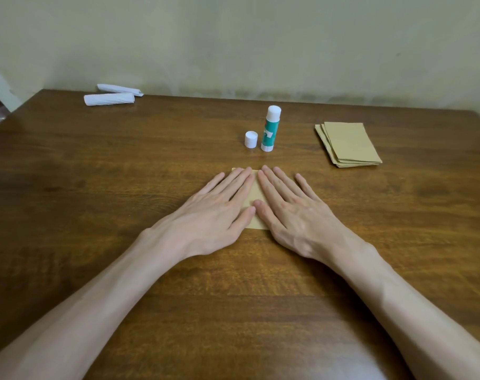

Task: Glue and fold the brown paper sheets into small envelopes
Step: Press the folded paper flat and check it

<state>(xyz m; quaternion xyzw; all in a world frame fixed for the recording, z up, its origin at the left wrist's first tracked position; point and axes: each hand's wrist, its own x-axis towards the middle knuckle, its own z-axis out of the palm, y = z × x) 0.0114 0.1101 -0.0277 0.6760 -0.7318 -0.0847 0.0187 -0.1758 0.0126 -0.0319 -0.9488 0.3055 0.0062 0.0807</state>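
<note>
A pale wall [233,37] backs the wooden desk [96,174]. At its middle, the left hand [219,207] and right hand [290,207] lie flat, fingers straight, pressing a brown paper sheet [256,196]. Beyond the sheet stands a glue stick [270,128] beside its cap [251,139]; a stack of brown sheets [348,145] lies right, two white rolls [110,98] far left.

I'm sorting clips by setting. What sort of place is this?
Probably a room at home, set up for simple paper craft: a wooden table against a bare painted wall, an uncapped glue stick, and a stack of brown paper pieces.
</note>
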